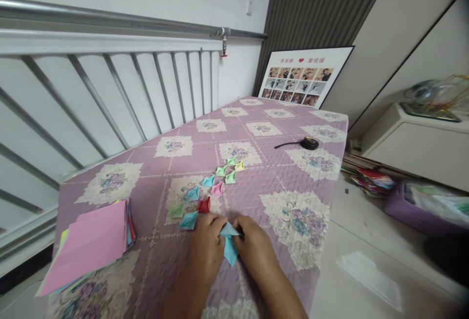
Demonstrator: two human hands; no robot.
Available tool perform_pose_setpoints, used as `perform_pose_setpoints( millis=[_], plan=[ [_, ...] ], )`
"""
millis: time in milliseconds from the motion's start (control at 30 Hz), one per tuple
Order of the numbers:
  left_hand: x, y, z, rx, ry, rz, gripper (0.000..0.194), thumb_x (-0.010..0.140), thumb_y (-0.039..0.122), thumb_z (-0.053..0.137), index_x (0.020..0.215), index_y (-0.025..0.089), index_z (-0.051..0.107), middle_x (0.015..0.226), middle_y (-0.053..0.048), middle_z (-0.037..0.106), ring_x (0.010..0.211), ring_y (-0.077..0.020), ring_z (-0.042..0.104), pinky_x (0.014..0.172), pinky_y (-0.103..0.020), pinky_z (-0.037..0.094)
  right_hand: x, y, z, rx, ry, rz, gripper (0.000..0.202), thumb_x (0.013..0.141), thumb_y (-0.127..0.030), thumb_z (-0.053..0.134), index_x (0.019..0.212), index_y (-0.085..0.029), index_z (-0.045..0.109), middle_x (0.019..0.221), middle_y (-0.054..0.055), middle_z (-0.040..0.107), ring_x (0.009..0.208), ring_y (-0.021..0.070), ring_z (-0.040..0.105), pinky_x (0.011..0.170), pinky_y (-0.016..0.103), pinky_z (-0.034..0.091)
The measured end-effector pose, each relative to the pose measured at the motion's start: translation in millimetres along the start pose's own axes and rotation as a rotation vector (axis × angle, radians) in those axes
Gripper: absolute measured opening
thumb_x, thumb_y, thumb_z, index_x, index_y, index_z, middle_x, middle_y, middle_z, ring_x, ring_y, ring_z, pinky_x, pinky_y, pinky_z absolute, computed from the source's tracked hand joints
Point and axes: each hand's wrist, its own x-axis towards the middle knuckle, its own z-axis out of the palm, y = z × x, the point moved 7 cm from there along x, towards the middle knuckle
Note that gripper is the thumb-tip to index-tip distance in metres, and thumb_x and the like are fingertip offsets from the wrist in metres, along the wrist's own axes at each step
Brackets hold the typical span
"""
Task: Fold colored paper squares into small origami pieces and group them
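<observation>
While the partly folded blue paper (230, 251) is pinched by the left hand (207, 243) and the right hand (256, 246) at the near side of the quilted, floral tablecloth (154, 167), its thin edges are best matched before creases are pressed with light, even force. Small, pointed folded papers (217, 189) are arranged just beyond in uneven rows; flat coloured sheets (90, 243) are stacked at near left.
</observation>
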Motion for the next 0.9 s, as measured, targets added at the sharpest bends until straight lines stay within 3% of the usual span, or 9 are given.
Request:
perform_pose_setpoints(
  millis=[233,600,900],
  plan=[
    [1,2,4.0,0.057,-0.095,0.035,0.060,0.057,-0.003,0.042,0.103,0.024,0.069,0.100,-0.005,0.061,0.100,-0.0212,0.051,0.093,-0.033,0.040,0,1,-3,-0.073,-0.029,-0.030,0.023,0.063,-0.001,0.044,0.071,-0.021,0.052,0.074,0.001,0.056,0.072,0.0155,0.052,0.063,0.023,0.034],
    [-4,10,-1.7,0.042,-0.149,0.119,0.058,0.062,-0.001,0.043,0.107,0.026,0.068,0.098,-0.005,0.060,0.094,-0.0230,0.052,0.085,-0.032,0.039,-4,3,1,-0.116,-0.135,-0.077,0.022,0.067,-0.004,0.046,0.075,-0.021,0.057,0.080,0.003,0.058,0.076,0.0166,0.053,0.065,0.025,0.034],
    [-5,14,-2.1,0.150,-0.313,0.201,0.052,0.059,0.002,0.044,0.099,0.024,0.069,0.101,-0.006,0.056,0.098,-0.0228,0.048,0.090,-0.035,0.038,-11,1,-2,-0.121,-0.192,-0.127,0.032,0.066,-0.005,0.050,0.088,-0.023,0.064,0.092,0.004,0.059,0.088,0.0188,0.053,0.073,0.027,0.037]
  ],
)
